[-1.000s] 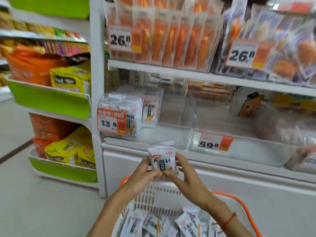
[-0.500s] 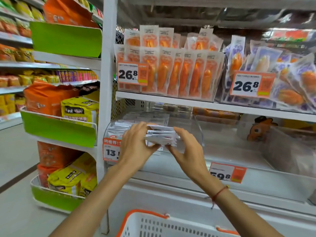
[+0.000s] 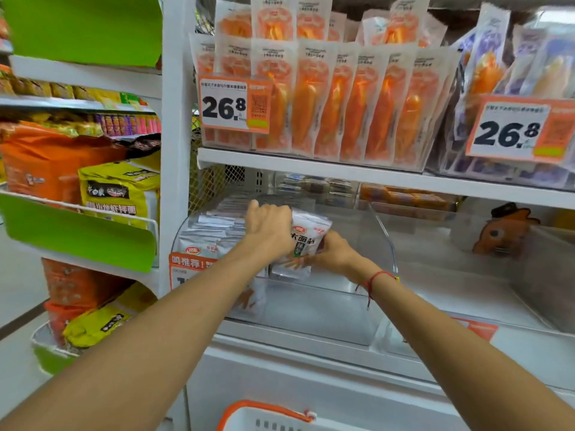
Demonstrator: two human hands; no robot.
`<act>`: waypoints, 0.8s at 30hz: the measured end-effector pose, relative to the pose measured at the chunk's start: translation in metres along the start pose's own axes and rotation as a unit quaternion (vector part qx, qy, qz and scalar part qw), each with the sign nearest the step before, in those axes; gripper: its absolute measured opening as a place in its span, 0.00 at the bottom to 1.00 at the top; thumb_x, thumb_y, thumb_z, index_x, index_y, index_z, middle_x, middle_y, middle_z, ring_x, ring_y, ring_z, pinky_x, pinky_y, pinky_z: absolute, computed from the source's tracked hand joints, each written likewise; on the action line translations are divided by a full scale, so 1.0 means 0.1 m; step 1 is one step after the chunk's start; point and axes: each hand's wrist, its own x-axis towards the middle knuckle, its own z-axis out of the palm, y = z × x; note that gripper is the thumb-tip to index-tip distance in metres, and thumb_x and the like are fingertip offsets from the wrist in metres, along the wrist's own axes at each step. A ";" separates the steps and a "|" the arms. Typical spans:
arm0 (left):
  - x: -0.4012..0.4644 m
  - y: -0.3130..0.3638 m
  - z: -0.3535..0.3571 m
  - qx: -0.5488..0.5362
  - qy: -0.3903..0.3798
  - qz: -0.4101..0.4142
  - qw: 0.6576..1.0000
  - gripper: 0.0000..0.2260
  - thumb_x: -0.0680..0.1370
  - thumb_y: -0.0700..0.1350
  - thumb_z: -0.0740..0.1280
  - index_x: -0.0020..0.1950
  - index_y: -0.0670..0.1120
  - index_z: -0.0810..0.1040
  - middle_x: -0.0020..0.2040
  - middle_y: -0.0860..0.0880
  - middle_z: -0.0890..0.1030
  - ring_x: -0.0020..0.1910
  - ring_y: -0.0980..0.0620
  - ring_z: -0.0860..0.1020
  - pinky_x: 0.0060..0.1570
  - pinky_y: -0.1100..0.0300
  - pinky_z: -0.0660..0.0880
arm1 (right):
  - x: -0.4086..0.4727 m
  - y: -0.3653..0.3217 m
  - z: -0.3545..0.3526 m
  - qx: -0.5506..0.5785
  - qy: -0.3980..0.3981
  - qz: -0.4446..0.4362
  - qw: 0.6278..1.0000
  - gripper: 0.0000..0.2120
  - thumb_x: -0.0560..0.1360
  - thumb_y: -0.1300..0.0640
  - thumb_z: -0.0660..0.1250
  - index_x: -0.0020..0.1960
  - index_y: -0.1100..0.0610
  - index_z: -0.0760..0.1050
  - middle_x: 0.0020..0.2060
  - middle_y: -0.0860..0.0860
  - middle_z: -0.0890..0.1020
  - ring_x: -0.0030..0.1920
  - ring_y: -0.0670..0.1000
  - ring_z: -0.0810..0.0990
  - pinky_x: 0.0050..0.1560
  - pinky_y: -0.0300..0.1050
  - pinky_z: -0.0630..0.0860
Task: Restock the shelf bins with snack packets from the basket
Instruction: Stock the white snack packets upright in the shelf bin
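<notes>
The left hand (image 3: 270, 231) and the right hand (image 3: 334, 253) both grip a white snack packet (image 3: 306, 241) — standing up inside the clear bin (image 3: 381, 237), beside more packets (image 3: 211, 234).

A white foil snack packet (image 3: 306, 241) is showing black lettering; at twelve o'clock, orange translucent pouches (image 3: 329, 101) are gleaming.

Both orange price tags (image 3: 235, 102) (image 3: 520, 129) read 26.8
</notes>
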 end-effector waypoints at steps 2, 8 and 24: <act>0.02 -0.08 0.02 0.003 0.000 0.013 1.000 0.11 0.70 0.47 0.72 0.42 0.47 0.70 0.40 0.49 0.75 0.50 0.48 0.76 0.57 0.54 0.64 | 0.07 0.03 0.05 -0.013 -0.046 0.036 0.998 0.20 0.69 0.65 0.74 0.59 0.62 0.76 0.55 0.57 0.81 0.53 0.53 0.79 0.54 0.50 0.79; 0.07 -0.28 0.12 0.034 0.042 0.071 0.996 0.27 0.70 0.50 0.73 0.65 0.45 0.67 0.63 0.46 0.74 0.63 0.45 0.69 0.58 0.53 0.66 | 0.21 -0.06 0.23 -0.009 -0.080 0.115 0.990 0.20 0.71 0.64 0.72 0.61 0.63 0.70 0.57 0.58 0.78 0.54 0.56 0.80 0.36 0.41 0.80; 0.41 -0.13 0.25 0.147 -0.003 0.086 0.985 0.21 0.77 0.49 0.68 0.68 0.47 0.69 0.61 0.47 0.77 0.60 0.46 0.76 0.48 0.56 0.69 | 0.12 -0.27 0.41 -0.142 -0.174 0.120 0.967 0.10 0.80 0.55 0.61 0.56 0.62 0.71 0.63 0.61 0.76 0.52 0.56 0.78 0.64 0.51 0.72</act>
